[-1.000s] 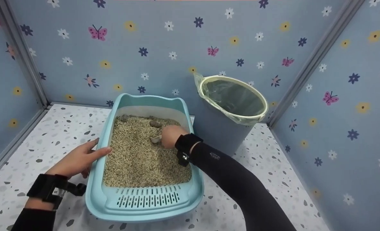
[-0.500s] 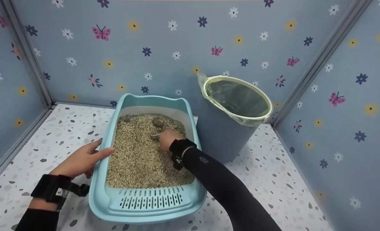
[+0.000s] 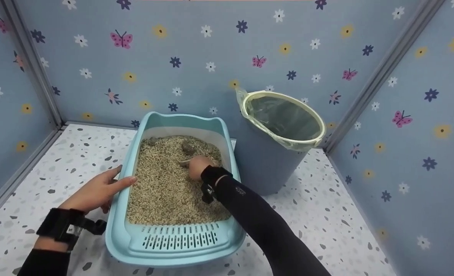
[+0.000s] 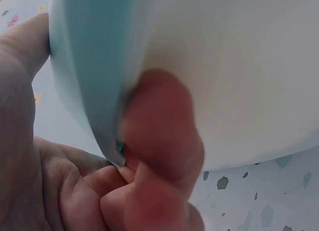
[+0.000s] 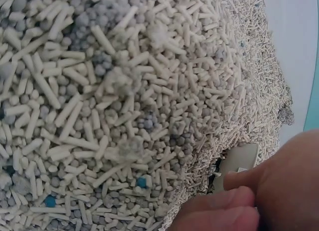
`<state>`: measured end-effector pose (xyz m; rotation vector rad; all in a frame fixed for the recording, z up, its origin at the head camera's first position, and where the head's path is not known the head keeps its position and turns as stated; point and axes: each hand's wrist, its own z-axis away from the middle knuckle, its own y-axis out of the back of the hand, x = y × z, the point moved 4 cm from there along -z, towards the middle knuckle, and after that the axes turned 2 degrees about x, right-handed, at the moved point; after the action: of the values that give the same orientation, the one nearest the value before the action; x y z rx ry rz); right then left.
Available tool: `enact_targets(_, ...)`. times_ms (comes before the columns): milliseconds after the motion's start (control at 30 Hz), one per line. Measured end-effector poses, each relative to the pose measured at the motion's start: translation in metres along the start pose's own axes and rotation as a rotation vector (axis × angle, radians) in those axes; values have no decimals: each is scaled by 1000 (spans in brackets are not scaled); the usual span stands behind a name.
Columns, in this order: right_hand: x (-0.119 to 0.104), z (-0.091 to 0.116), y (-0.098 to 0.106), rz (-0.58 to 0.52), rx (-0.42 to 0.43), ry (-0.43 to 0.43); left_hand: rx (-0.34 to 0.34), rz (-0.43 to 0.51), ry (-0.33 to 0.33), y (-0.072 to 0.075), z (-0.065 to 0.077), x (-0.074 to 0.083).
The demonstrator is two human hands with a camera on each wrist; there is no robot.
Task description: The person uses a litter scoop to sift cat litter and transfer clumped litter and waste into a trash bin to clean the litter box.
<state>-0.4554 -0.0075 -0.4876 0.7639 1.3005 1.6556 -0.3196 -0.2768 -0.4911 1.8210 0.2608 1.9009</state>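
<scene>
My left hand (image 3: 96,189) grips the left rim of a light blue litter box (image 3: 173,258), thumb on top. In the left wrist view its fingers (image 4: 159,116) curl under the rim against the white outer wall. My right hand (image 3: 200,167) holds a pale litter scoop (image 5: 241,159), whose edge shows at the hand's left side in the head view. The scoop's head is partly sunk in the tan pellet litter (image 3: 158,191), and most of its handle is hidden by the hand. Just beyond the scoop lies a dark clump (image 3: 188,147); another clump (image 3: 152,141) sits at the back left.
A grey-blue trash bin (image 3: 265,165) with a cream rim and clear liner stands close to the box's right side. Flowered wall panels (image 3: 196,46) enclose the back and sides. The speckled white tabletop (image 3: 311,214) extends around the box.
My right hand has shifted a little left over the litter, and the scoop now shows more edge-on. The dark clump beyond it looks rounder. My left hand keeps its grip on the rim.
</scene>
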Motion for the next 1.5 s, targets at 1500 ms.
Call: enact_targets(1500,27,-66,-44,-74,163,3,-10,-2,-31,0,-1,1)
